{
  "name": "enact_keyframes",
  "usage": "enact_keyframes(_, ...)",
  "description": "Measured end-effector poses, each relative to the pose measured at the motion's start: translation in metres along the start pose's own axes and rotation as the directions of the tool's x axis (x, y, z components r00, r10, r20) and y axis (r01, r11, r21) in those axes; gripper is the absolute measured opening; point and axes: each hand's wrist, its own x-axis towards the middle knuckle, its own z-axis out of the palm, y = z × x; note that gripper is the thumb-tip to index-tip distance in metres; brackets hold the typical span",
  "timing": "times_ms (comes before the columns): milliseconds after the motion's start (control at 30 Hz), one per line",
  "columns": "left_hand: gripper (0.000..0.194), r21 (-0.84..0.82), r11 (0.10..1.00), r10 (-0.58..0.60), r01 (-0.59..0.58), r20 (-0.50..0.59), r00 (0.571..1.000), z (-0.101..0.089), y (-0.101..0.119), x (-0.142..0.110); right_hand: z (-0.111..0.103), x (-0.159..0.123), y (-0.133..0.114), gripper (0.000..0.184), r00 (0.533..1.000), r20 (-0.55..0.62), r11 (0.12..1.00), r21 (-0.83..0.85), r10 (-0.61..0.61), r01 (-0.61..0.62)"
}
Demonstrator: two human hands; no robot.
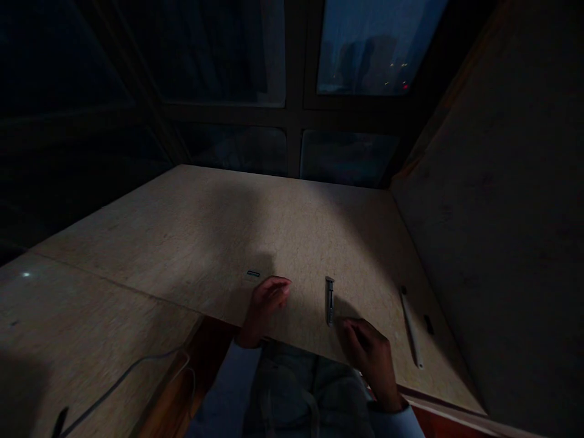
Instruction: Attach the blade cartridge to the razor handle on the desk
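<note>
My left hand hovers over the near edge of the pale table with its fingers curled in towards the thumb; nothing shows in it. Just beyond it lies a small dark flat piece, too dim to name. Between my hands rests a dark razor, its head pointing away from me. My right hand, also loosely closed with nothing visible in it, is close to the right of the razor's handle end, apart from it.
A slim white toothbrush-like stick with a dark tip lies at the right, beside a small dark object. The wall bounds that side. Dark windows stand behind the table. A cable runs at lower left.
</note>
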Motion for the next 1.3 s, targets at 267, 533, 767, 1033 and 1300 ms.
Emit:
enact_keyframes(267,0.058,0.836,0.462,0.366,-0.296,0.124,0.922,-0.113,-0.005,0.052,0.0,0.002,-0.001,0.034,0.998,-0.023,0.997,0.05,0.064,-0.063)
enact_keyframes(533,0.067,0.898,0.362,0.211,-0.249,0.181,0.961,-0.125,-0.017,0.069,0.0,0.001,-0.001,0.031,0.998,0.024,0.998,0.033,0.056,-0.057)
enact_keyframes(767,0.06,0.859,0.383,0.363,-0.34,0.198,0.91,-0.09,-0.017,0.032,0.004,0.007,-0.018,0.033,0.992,-0.037,0.986,0.123,0.118,-0.112)
enact_keyframes(1033,0.06,0.749,0.469,0.509,-0.467,0.203,0.837,-0.016,-0.021,-0.007,0.024,0.038,-0.061,0.021,0.985,0.02,0.981,0.095,-0.171,0.168)
enact_keyframes(1300,0.054,0.68,0.477,0.503,-0.557,0.308,0.808,0.038,-0.024,-0.028,0.015,0.046,-0.062,0.023,0.941,0.137,0.945,-0.067,-0.309,0.32)
